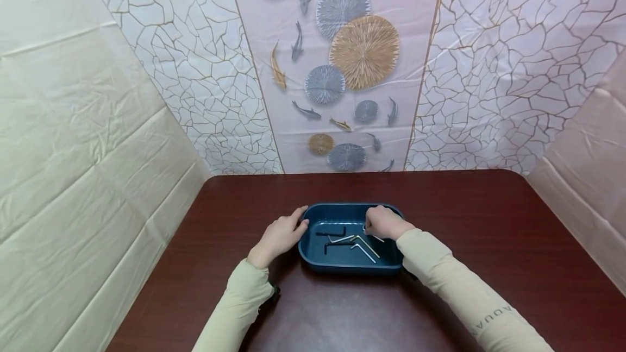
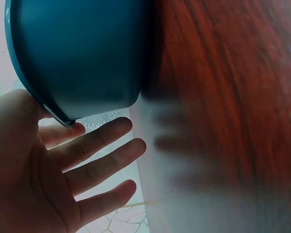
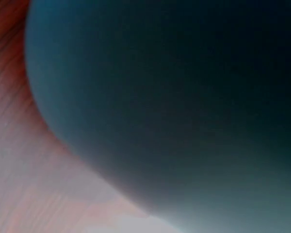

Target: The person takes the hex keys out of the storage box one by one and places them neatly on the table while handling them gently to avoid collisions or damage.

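A dark blue oblong tray (image 1: 349,269) holds several L-shaped hex keys, among them a black hex key (image 1: 331,234) and a silver hex key (image 1: 364,253). My left hand (image 1: 280,237) rests at the tray's left end, thumb at the rim. In the left wrist view its other fingers (image 2: 106,162) are spread and nearly straight beside the tray wall (image 2: 82,53). Inside the tray's right part, my right hand (image 1: 385,224) has curled fingers pinching a silver hex key (image 1: 379,238), mostly hidden by the hand. The right wrist view shows only the blurred tray wall (image 3: 136,107).
The tray stands on a dark red-brown wooden table (image 1: 244,205). Behind the table's far edge hangs a patterned cloth (image 1: 342,124). Pale cloth walls (image 1: 98,178) rise on both sides.
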`<state>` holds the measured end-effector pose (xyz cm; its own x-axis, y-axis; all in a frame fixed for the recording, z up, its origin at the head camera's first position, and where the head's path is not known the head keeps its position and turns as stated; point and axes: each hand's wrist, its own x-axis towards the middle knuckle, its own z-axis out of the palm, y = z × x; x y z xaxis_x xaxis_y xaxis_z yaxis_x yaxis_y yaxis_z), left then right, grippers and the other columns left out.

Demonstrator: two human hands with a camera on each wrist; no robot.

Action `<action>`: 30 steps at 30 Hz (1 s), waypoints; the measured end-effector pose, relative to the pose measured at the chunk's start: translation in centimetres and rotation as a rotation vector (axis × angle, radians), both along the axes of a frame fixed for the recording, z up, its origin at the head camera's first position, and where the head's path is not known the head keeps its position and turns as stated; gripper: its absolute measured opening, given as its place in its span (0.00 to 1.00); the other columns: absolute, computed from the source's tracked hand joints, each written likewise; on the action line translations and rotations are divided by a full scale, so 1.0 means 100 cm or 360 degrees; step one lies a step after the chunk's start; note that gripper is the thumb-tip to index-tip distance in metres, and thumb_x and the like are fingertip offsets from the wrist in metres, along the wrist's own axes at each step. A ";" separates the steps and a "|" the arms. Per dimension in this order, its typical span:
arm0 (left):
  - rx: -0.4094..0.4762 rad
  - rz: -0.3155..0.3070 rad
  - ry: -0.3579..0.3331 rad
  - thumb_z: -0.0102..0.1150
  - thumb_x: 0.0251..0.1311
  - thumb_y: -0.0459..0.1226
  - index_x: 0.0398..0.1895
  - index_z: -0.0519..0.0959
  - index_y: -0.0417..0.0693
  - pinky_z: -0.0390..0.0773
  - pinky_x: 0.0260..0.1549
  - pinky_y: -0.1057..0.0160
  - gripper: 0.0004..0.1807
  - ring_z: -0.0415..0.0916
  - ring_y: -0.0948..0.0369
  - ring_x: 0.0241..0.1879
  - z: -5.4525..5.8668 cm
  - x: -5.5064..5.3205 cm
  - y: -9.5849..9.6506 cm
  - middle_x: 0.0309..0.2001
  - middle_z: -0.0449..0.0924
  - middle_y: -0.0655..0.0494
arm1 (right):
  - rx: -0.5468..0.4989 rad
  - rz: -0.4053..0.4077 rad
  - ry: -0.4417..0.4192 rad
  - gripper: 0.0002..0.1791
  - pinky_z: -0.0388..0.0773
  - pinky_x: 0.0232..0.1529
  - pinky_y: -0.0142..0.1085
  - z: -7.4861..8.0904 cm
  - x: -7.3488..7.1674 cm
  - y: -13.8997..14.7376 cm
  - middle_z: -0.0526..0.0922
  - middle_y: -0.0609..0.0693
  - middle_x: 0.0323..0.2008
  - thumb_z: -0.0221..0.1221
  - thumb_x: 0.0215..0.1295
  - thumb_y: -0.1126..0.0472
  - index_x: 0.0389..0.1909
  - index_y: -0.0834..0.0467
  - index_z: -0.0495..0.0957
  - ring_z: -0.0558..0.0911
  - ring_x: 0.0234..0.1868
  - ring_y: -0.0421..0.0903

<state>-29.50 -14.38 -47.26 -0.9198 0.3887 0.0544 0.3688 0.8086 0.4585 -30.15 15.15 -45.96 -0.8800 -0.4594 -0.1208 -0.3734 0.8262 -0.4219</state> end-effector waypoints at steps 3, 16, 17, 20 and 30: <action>0.0011 -0.0001 -0.0011 0.46 0.77 0.47 0.76 0.64 0.50 0.66 0.18 0.61 0.28 0.65 0.62 0.15 0.000 0.001 0.000 0.16 0.67 0.59 | 0.0022 0.0001 -0.0029 0.23 0.61 0.21 0.32 -0.001 -0.001 0.000 0.57 0.42 0.08 0.63 0.68 0.65 0.11 0.56 0.73 0.55 0.11 0.38; 0.0003 0.0032 -0.0035 0.46 0.77 0.47 0.76 0.63 0.51 0.66 0.18 0.61 0.28 0.66 0.60 0.15 -0.003 0.001 0.002 0.17 0.67 0.57 | 0.0054 -0.0057 -0.0059 0.29 0.58 0.19 0.32 0.003 0.007 -0.008 0.55 0.44 0.08 0.60 0.70 0.66 0.09 0.52 0.61 0.56 0.10 0.39; 0.0001 0.0035 -0.0037 0.46 0.77 0.47 0.76 0.63 0.51 0.66 0.18 0.60 0.28 0.66 0.60 0.15 -0.003 0.001 0.002 0.17 0.67 0.57 | 0.0057 -0.0053 -0.0052 0.29 0.58 0.19 0.33 0.003 0.007 -0.008 0.55 0.44 0.08 0.60 0.70 0.66 0.09 0.52 0.60 0.55 0.10 0.39; -0.0013 0.0036 -0.0020 0.45 0.78 0.47 0.76 0.63 0.50 0.67 0.18 0.60 0.28 0.66 0.60 0.15 -0.004 0.002 0.003 0.17 0.67 0.58 | 0.0054 -0.0048 -0.0032 0.29 0.57 0.19 0.33 0.002 0.006 -0.007 0.53 0.43 0.09 0.60 0.70 0.65 0.10 0.52 0.59 0.53 0.11 0.39; -0.0011 0.0042 0.0028 0.43 0.78 0.45 0.76 0.62 0.47 0.65 0.17 0.60 0.27 0.64 0.60 0.13 -0.004 0.005 0.006 0.15 0.63 0.58 | -0.0108 -0.0032 0.0100 0.30 0.55 0.18 0.33 0.025 0.011 -0.005 0.52 0.43 0.09 0.60 0.69 0.65 0.08 0.51 0.59 0.52 0.11 0.39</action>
